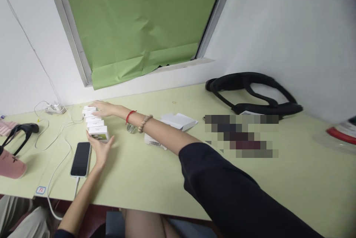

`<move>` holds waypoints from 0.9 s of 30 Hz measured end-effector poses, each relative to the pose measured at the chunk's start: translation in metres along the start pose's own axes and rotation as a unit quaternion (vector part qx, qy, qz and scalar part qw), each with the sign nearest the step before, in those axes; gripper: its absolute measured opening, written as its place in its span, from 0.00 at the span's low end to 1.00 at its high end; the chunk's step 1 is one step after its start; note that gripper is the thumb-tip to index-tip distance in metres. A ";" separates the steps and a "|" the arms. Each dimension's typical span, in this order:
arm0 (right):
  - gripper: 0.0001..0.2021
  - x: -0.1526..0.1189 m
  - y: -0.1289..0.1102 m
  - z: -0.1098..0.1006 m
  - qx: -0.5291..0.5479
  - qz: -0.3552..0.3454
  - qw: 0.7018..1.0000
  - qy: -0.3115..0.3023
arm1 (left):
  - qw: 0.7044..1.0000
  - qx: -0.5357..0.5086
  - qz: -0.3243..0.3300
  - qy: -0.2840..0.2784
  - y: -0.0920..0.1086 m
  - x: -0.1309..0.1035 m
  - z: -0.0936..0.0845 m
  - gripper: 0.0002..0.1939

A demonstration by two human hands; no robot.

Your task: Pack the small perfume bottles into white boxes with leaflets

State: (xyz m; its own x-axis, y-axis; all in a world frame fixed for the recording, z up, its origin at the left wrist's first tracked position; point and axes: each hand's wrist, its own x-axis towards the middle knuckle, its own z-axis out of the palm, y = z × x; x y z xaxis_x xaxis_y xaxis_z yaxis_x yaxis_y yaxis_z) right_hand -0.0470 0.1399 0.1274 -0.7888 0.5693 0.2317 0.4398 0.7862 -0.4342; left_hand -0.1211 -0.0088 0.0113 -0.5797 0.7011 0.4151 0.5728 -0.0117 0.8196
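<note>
Several small white boxes (94, 123) stand in a close row on the pale table, at the left. The nearest carton (100, 134) shows a green picture on its side. My left hand (100, 151) cups this near end, thumb on the right and fingers around the left. At the far end my right hand (103, 108) grips the row, its fingers reaching over the back boxes. Beaded and red bracelets circle my right wrist. An opened white carton (179, 121) lies behind my right forearm. Just left of my left hand is a phone (81, 159) with a cable plugged in.
A power strip (55, 109) with white cables sits by the wall. A pink cup (12, 164) and black headgear (23, 134) stand at the far left. A larger black headset (254, 93) rests at the back right. Another person's legs (25, 217) show at the lower left.
</note>
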 end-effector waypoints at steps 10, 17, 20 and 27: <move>0.36 0.055 -0.010 0.038 -0.026 0.104 0.994 -0.029 | 0.982 0.082 -0.046 0.165 -0.008 0.000 0.040 0.45; 0.33 0.080 -0.008 0.049 -0.015 0.139 0.989 -0.041 | 0.976 0.117 -0.034 0.182 -0.013 -0.001 0.044 0.46; 0.27 0.082 -0.009 0.053 -0.019 0.145 0.989 -0.033 | 0.970 0.139 -0.028 0.195 -0.011 0.001 0.049 0.47; 0.30 0.092 -0.007 0.059 -0.052 0.176 0.983 -0.018 | 0.970 0.143 -0.066 0.184 -0.011 0.009 0.061 0.48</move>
State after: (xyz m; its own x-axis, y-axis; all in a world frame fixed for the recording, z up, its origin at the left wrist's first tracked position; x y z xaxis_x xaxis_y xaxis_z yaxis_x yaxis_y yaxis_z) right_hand -0.1482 0.1722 0.1000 -0.5938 0.8030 0.0513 0.7284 0.5636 -0.3896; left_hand -0.0972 0.0411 -0.0181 -0.7964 0.3796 0.4707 0.5864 0.2950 0.7544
